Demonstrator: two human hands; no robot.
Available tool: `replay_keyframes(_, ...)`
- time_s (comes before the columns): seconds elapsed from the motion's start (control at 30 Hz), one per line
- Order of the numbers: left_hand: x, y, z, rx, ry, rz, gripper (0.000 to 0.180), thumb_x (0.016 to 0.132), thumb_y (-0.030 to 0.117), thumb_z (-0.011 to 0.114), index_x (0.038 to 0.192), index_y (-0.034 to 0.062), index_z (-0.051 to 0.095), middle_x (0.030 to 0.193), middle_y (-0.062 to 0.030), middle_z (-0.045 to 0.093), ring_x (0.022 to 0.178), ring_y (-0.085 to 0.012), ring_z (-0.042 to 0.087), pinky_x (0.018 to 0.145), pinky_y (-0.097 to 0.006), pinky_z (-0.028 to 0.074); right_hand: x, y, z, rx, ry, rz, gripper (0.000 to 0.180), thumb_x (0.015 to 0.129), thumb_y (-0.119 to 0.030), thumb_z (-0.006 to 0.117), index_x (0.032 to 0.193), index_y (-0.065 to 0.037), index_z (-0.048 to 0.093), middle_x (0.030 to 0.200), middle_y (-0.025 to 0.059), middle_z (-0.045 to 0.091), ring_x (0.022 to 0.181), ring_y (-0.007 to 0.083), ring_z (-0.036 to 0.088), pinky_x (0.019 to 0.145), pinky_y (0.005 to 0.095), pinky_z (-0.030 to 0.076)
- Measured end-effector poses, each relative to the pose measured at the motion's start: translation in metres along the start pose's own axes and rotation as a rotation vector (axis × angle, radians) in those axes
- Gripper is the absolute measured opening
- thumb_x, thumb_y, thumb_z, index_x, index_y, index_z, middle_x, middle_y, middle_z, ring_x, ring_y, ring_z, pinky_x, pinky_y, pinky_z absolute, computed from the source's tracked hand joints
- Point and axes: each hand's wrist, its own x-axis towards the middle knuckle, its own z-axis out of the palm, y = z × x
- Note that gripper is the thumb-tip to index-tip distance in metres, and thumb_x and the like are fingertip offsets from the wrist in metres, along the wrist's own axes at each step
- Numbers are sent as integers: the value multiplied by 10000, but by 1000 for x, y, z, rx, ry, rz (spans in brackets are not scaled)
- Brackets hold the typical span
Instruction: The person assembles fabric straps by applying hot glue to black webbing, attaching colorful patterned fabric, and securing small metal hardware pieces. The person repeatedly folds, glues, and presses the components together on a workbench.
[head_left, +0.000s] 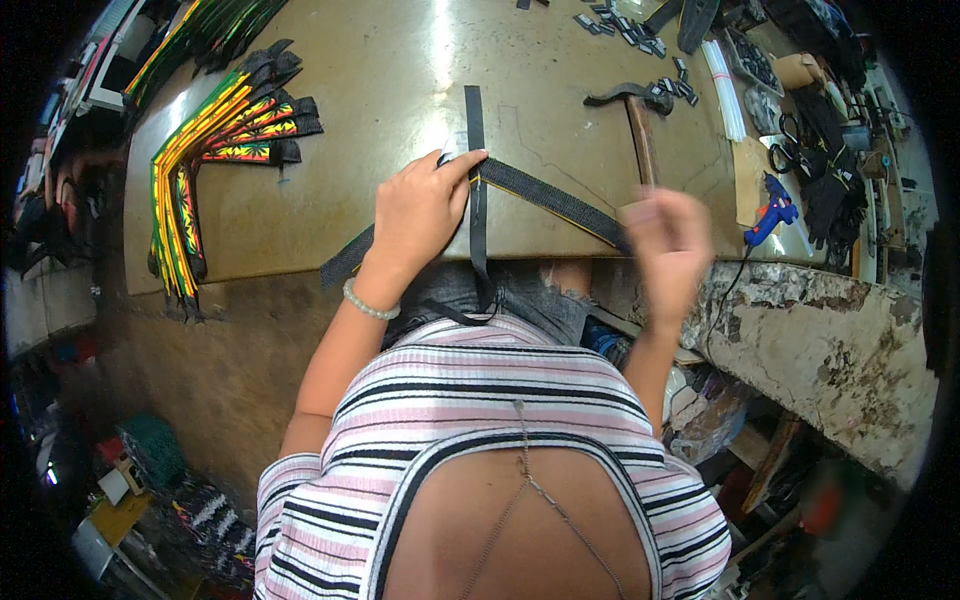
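A wide black strap [555,197] with a thin yellow edge lies slantwise along the table's near side. A narrower black strip [475,118] runs across it and hangs over the front edge onto my lap. My left hand [425,205] is closed on the wide strap near the crossing, index fingertip pressed by the strip; the thumb is mostly hidden. My right hand [668,245] is smeared by motion near the strap's right end. A hammer [640,130] with a wooden handle lies just beyond it, and whether the fingers touch the handle is unclear.
At the left lie a bundle of green, yellow and red patterned straps [185,150] and more straps behind. Small dark buckles [630,35] are scattered at the far right. Scissors [787,140] and a blue glue gun [773,210] with a cord sit near the right edge.
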Motion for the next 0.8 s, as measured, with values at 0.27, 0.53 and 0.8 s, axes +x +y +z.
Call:
replay_keyframes(0.27,-20,6,-22,-33,65,-81,261,887,186,670,1140,193,737,709,-90,605,624,-270,610,565,-385,480,105,146,-164,-754,581,116,431,889,-313,755,1056,13,527,953,138,670,845,185,667,733,327,531)
replay_keyframes(0.53,-30,0,-5,-14,166,-93,216,881,224,702,1084,172,753,684,-76,592,607,-251,603,552,-367,464,77,-18,-12,114,-264,59,439,938,-203,679,1303,-73,472,963,84,679,697,117,630,534,241,518)
replay_keyframes(0.8,-32,0,-8,1,142,-72,214,863,207,704,1061,143,755,729,-80,625,629,-254,625,569,-364,495,69,-55,62,-267,-551,-140,448,900,-331,715,1173,-13,556,904,201,717,806,310,721,745,362,545)
